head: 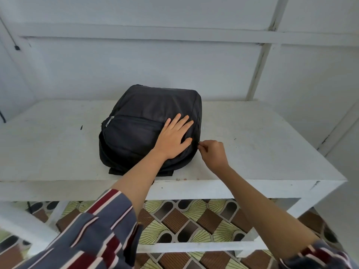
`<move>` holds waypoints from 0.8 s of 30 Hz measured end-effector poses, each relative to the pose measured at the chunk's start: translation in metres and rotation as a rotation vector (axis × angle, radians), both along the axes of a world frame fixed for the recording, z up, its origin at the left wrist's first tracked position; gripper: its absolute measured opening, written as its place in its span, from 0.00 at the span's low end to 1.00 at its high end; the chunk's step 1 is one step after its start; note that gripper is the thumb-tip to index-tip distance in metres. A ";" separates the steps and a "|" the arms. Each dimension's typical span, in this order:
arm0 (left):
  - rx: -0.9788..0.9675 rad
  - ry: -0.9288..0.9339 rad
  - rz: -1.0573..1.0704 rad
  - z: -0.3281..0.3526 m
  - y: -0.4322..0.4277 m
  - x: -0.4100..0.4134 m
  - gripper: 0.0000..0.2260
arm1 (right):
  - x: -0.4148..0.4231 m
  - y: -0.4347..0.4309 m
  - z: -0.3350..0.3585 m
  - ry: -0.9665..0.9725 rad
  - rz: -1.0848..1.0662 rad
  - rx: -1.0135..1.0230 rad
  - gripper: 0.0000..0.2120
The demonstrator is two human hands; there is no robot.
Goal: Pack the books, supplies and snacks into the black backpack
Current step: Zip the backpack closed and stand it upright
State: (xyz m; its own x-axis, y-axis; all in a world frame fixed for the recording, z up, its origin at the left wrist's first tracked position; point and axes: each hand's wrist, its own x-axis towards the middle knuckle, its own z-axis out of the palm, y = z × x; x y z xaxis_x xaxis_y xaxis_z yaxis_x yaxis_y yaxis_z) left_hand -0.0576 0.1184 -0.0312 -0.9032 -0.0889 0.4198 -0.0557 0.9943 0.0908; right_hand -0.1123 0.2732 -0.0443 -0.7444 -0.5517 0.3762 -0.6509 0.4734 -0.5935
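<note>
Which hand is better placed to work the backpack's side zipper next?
Right, probably. The right hand pinches what looks like a zipper pull at the right edge of the black fabric backpack; the left hand lies flat on top, steadying it.

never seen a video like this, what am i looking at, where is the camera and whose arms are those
There is no machine here. The arms belong to a person, and the single picture comes from a camera worn on their head, looking forward and down. That is why both forearms, in striped sleeves, reach away from you.

A black backpack lies on a white table. The left hand rests flat on the backpack with its fingers spread. The right hand pinches what looks like a zipper pull at the backpack's right edge, though it is too small to be sure. No books, supplies or snacks are in view. Below the table is a patterned tiled floor.
</note>
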 end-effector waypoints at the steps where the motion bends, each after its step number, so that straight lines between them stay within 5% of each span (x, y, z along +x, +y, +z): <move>1: 0.002 -0.004 -0.002 0.000 0.000 0.001 0.25 | 0.004 0.001 0.000 0.016 0.008 0.008 0.10; 8: 0.118 -0.040 -0.057 0.002 0.001 0.020 0.25 | 0.034 0.004 0.000 0.014 -0.020 -0.022 0.09; 16: 0.121 -0.084 -0.114 0.003 -0.002 0.040 0.23 | 0.047 -0.010 0.003 -0.202 -0.265 0.032 0.11; 24: 0.134 -0.088 -0.148 0.000 0.000 0.051 0.20 | 0.067 -0.013 0.015 -0.074 -0.081 0.250 0.11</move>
